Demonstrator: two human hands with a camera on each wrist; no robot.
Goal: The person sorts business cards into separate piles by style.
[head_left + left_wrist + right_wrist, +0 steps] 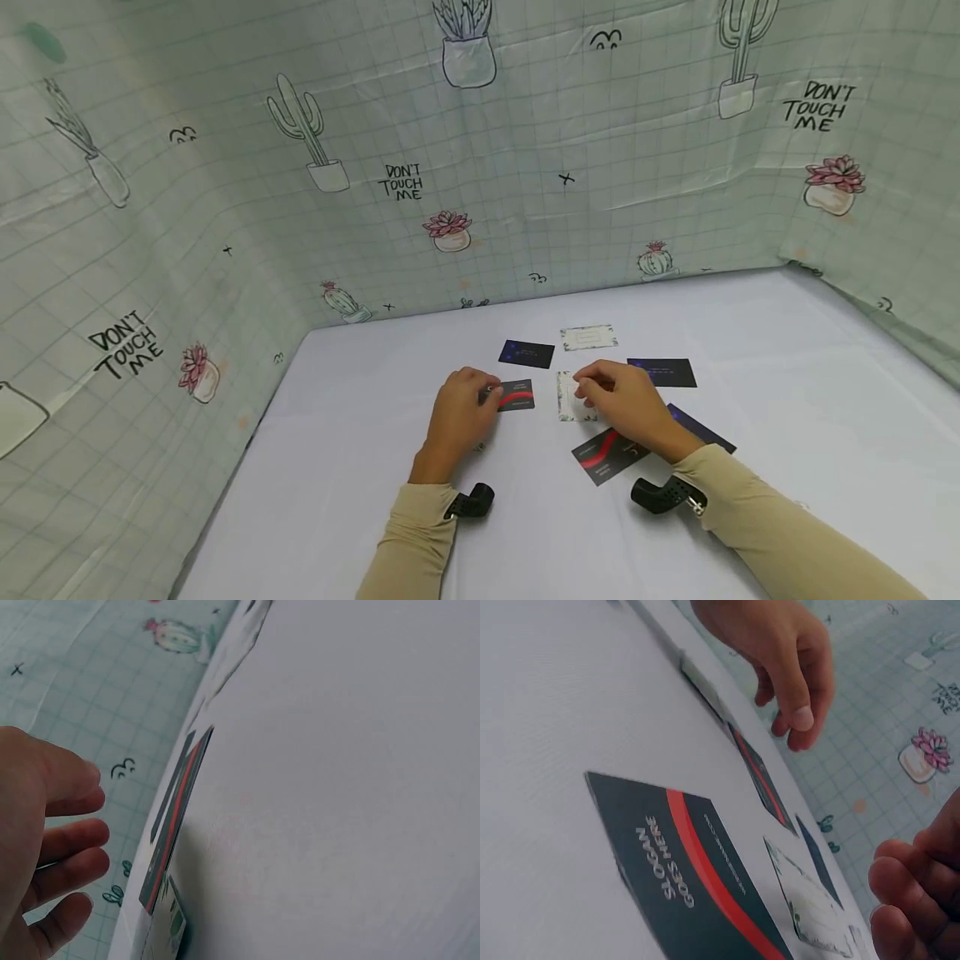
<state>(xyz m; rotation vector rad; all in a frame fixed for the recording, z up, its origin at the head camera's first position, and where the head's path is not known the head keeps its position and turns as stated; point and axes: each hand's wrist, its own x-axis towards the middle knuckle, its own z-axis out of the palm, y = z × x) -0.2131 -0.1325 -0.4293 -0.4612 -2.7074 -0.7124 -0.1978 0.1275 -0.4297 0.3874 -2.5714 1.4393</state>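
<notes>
From the middle white card (568,405), a striped card (606,456) lies at five o'clock. My left hand (462,412) at nine and right hand (630,407) at three hover, fingers loosely curved, apparently empty; I judge laying-out done, lifting not begun.

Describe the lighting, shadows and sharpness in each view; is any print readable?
Head view: even light, the lettering on the printed cloth crisp, print on the far white card too small to read; left wrist view: dimmer, with a soft shadow on the table beside the red-striped card; right wrist view: also dim, yet SLOGAN GOES HERE reads on the nearest card.
</notes>
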